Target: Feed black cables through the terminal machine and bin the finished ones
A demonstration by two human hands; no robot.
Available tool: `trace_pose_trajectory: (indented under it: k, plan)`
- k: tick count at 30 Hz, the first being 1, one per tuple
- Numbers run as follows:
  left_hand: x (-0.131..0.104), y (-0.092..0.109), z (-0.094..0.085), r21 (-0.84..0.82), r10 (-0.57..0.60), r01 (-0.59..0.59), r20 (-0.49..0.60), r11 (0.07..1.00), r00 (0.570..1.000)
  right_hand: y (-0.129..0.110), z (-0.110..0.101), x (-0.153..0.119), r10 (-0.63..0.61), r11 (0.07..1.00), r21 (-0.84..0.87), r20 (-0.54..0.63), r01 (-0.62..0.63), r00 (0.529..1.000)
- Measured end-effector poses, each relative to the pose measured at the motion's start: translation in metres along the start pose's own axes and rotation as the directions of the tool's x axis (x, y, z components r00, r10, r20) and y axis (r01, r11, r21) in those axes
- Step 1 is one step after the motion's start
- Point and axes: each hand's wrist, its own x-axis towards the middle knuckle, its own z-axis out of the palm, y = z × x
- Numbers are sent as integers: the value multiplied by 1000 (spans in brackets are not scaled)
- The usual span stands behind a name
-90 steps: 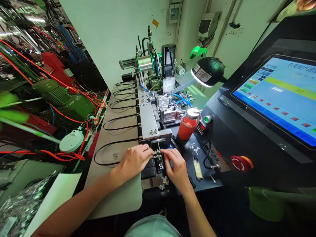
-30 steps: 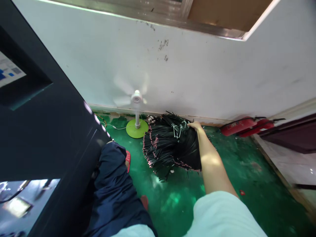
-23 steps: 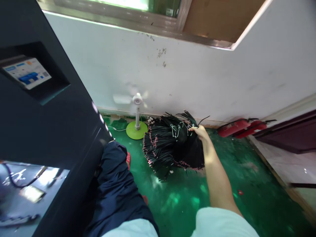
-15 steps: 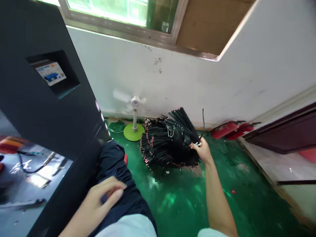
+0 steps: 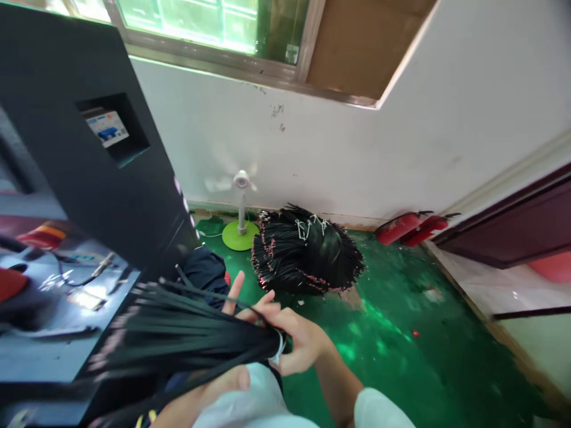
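Observation:
A tied bundle of black wires [image 5: 191, 333] with pale pinkish ends lies sideways in front of my body, its loose ends fanned to the left and blurred. My right hand [image 5: 301, 342] is closed round its right end, by a white tie [image 5: 280, 348]. Beneath the bundle my left hand [image 5: 218, 386] cradles it, thumb along the near side and fingertips showing past the far side; the wires hide its palm. On the floor by the wall rests a large heap of similar wire bundles [image 5: 312, 249], some with white ties.
Left of me stands a dark cabinet [image 5: 116, 196] beside a grey worktop [image 5: 35, 351] with tools on it. A small fan [image 5: 241, 178] on a green base turns near the wall. Two red fire extinguishers [image 5: 399, 227] lean at the right, near a dark red door [image 5: 513, 226].
My right hand has lifted a wire bundle off the heap and brought it left and toward my body. My left hand, empty before, has come under the bundle.

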Motion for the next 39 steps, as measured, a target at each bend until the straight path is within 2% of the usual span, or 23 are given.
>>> trace_pose_trajectory:
  k: [2,4,7,10,11,12,13,15,17,20,23,26,28,31,34,39]
  plan:
    - [-20,34,2,35,158,-155,-124,987,980,-4,12,20,-79,997,31,129,76,988]
    - [-32,66,0,80,348,-338,-248,938,904,-10,26,39,-136,990,46,168,130,976]
    - [-43,103,-19,157,528,-515,-430,843,733,-15,49,60,-125,992,35,128,121,984]
    - [-58,126,-46,266,592,-569,-612,778,524,-11,70,73,-165,984,-51,90,170,982]
    - [-64,131,-53,288,596,-574,-653,766,467,-9,76,76,-203,975,-75,78,209,976]
    - [-70,134,-59,299,596,-581,-681,757,425,-8,82,79,-246,964,-89,71,251,967]
    - [-75,136,-63,302,593,-587,-699,751,400,-9,87,83,-288,951,-94,69,294,955]
    - [-82,137,-67,290,586,-596,-710,749,391,-14,97,91,-360,920,-128,94,370,928]
    - [-86,136,-68,278,582,-601,-709,749,398,-22,104,100,-413,863,-236,179,447,893]
    - [-90,136,-72,274,584,-608,-709,745,396,-30,107,112,-467,695,-427,344,579,815]
    - [-95,139,-78,275,583,-621,-724,734,368,-25,94,113,-490,542,-525,436,656,755]
    - [-100,143,-87,291,583,-634,-748,716,316,-7,70,106,-485,477,-523,513,706,708]
    - [-102,146,-92,305,580,-640,-768,705,273,4,58,101,-482,494,-515,508,700,714]
    - [-102,147,-98,306,553,-639,-802,705,226,6,57,99,-487,623,-463,402,631,775]
    - [-100,146,-98,303,538,-624,-812,720,226,-8,81,105,-479,723,-360,354,590,803]
    - [-99,144,-97,313,565,-623,-784,717,256,-30,134,122,-572,662,-354,331,661,751]
